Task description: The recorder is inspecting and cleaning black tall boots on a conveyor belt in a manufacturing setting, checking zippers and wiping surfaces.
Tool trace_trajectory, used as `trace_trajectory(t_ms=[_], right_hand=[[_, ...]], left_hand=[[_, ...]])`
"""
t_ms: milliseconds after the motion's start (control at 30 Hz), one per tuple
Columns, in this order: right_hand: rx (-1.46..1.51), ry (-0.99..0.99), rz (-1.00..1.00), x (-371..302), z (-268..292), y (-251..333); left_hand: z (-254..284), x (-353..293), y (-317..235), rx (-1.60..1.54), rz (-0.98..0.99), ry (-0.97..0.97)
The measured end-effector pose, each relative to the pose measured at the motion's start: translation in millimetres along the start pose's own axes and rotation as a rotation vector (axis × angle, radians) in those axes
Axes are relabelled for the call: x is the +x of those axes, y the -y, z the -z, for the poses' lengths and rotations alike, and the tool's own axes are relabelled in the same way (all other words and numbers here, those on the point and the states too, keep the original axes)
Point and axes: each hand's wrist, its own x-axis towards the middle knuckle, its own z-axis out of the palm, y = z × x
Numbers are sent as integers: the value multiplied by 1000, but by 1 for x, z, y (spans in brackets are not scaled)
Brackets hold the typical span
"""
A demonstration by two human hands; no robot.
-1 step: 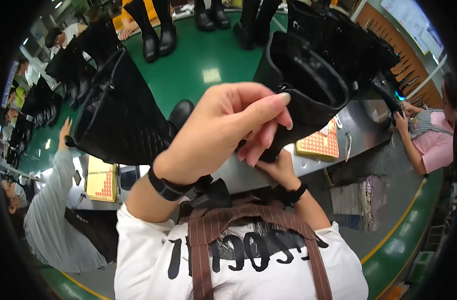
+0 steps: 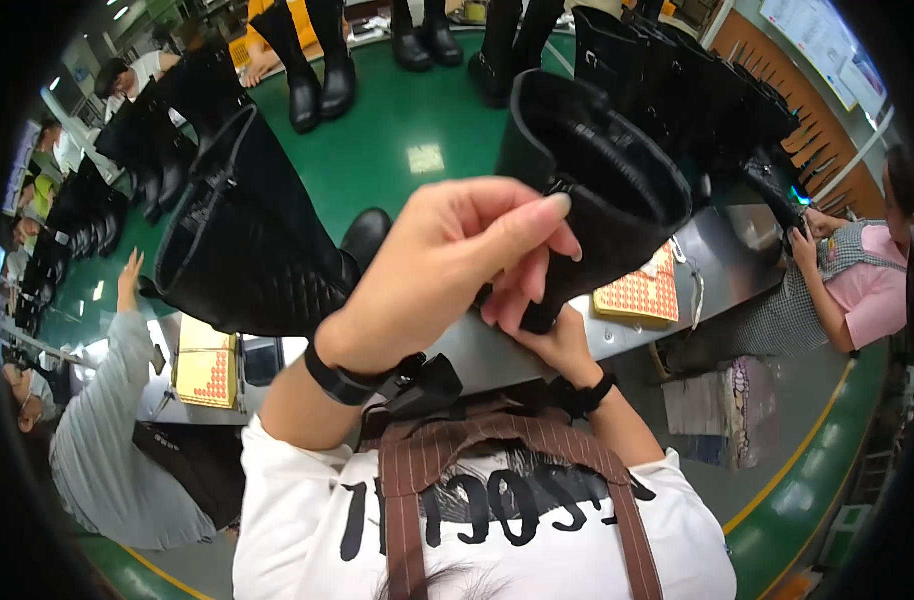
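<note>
A tall black boot [image 2: 617, 215] stands tilted in front of me, its shaft mouth opening toward me. My left hand [image 2: 457, 250] is closed in a pinch at the boot's top rim, where the upper end of a zipper [image 2: 560, 187] shows at the thumb and forefinger. Its other fingers curl loosely, partly hidden. Low on the same boot, my right hand [image 2: 560, 345] wraps round the black heel part. A second tall black boot [image 2: 252, 240], with a quilted ankle, leans at my left, nearest to my left wrist.
The green belt or table [image 2: 417, 130] carries several more black boots [image 2: 322, 65]. Stacks of yellow cards with red dots [image 2: 637, 295] [image 2: 205, 370] lie on the metal ledge [image 2: 617, 340]. Co-workers sit at my left [image 2: 127, 440] and right [image 2: 862, 270], the right one handling a boot.
My left hand and the boot it touches have shifted slightly down and left in the picture. Both hands keep the same hold.
</note>
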Motion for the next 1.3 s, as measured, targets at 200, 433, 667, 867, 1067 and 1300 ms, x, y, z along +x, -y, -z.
trace_trajectory(t_ms=[200, 433, 667, 867, 1067, 1300], right_hand=[[-145, 249, -31, 24, 32, 11], [-197, 480, 21, 40, 10, 7], [440, 85, -227, 23, -52, 15], [1058, 40, -279, 37, -51, 25], [1076, 105, -186, 45, -52, 35], [1155, 239, -270, 43, -48, 39]], left_hand=[[61, -72, 64, 371, 259, 189], [124, -149, 128, 1246, 510, -651], [134, -100, 189, 138, -43, -755], [108, -68, 154, -426, -227, -602], [88, -53, 143, -469, -201, -525], [91, -55, 163, -461, -176, -431]])
